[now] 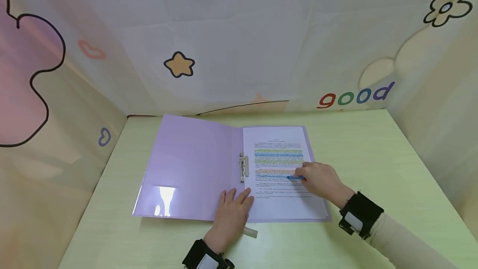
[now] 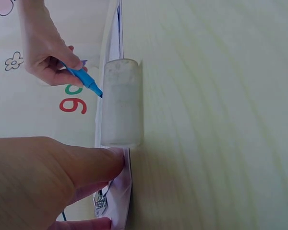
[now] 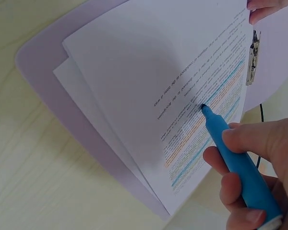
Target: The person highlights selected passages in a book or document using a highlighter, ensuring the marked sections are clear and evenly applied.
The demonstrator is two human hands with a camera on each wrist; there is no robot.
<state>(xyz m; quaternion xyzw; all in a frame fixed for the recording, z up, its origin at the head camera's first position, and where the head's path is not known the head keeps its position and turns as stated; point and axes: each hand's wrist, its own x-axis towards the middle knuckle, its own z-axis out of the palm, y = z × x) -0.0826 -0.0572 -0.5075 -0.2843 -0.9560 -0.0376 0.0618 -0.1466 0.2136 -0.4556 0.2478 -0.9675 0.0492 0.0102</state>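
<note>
A blue highlighter point(image 3: 240, 167) is pinched between the thumb and fingers of my right hand point(image 1: 323, 179). Its tip meets the printed page point(image 1: 280, 202), at a line in the middle of the text. Several lines there carry yellow-green, blue and orange marking. The page lies on the right side of an open purple folder point(image 1: 194, 169), beside a metal clip point(image 1: 242, 167). My left hand point(image 1: 232, 213) rests with fingers spread on the folder's lower middle and the page's lower left edge. In the right wrist view, another sheet point(image 3: 86, 91) shows under the top page.
A small translucent greyish cylinder point(image 2: 122, 103) lies on the table below the folder, by my left hand. The folder rests on a pale wood-grain table point(image 1: 373, 157). Behind it hangs a printed cloth point(image 1: 239, 53) with a star and the word "good".
</note>
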